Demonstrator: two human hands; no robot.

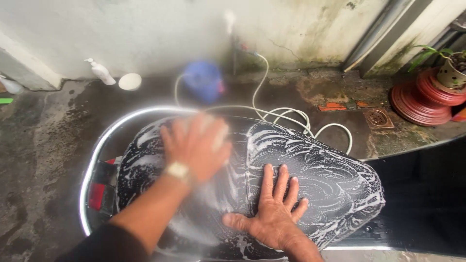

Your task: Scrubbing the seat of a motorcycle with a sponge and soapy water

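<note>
- While soap foam streaks the black motorcycle seat that fills the lower middle of the view, the right hand lies flat on it, fingers spread wide, palm pressed to the wet vinyl, holding nothing;
- the left hand sits over the seat's rear half, blurred; it seems to cover something pale and soft, perhaps a sponge, but I cannot tell whether it grips it; a watch shows at the wrist;
- a chrome grab rail curves around the seat's rear end, with a red tail light just beneath;
- on the wet concrete floor beyond the seat, a white hose lies coiled, near a blurred blue bucket;
- a white pump bottle leans by the wall beside a white bowl;
- at far right, stacked red clay saucers carry a potted plant, near a floor drain.
</note>
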